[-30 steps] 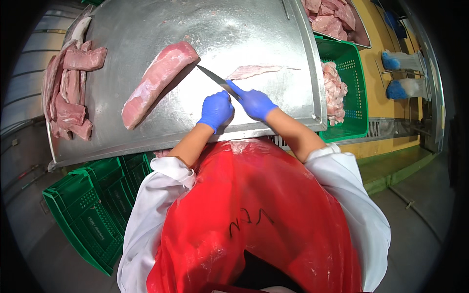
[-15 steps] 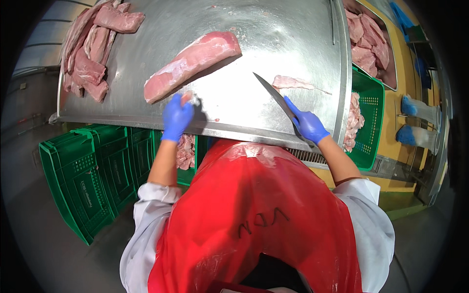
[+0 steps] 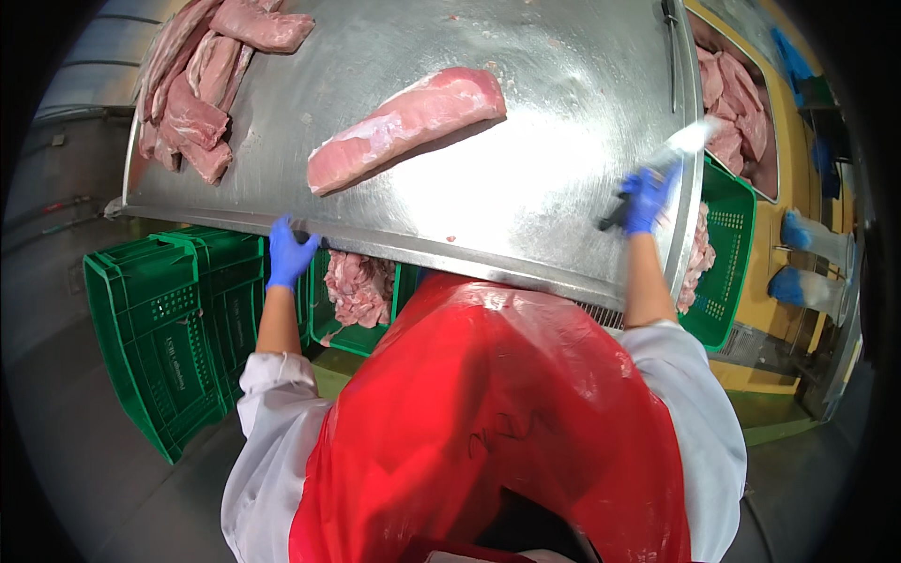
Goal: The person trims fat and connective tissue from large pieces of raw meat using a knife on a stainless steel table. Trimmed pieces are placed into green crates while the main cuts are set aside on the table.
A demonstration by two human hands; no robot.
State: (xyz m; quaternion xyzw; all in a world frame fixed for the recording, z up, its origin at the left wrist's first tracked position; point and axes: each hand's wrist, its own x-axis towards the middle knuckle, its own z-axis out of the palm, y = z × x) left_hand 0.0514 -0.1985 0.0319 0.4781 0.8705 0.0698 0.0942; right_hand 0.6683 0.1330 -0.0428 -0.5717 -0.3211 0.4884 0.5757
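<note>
Steel table [image 3: 572,75], meat slab [image 3: 410,129] beyond spread left hand [image 3: 292,252], right hand [image 3: 647,198] gripping knife [image 3: 689,139]

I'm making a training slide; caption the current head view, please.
Gloved right hand grips a knife, left hand near the front edge of the metal table bearing a long piece of meat.

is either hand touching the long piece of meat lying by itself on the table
No, the left hand and the right hand are both apart from the long piece of meat.
</note>
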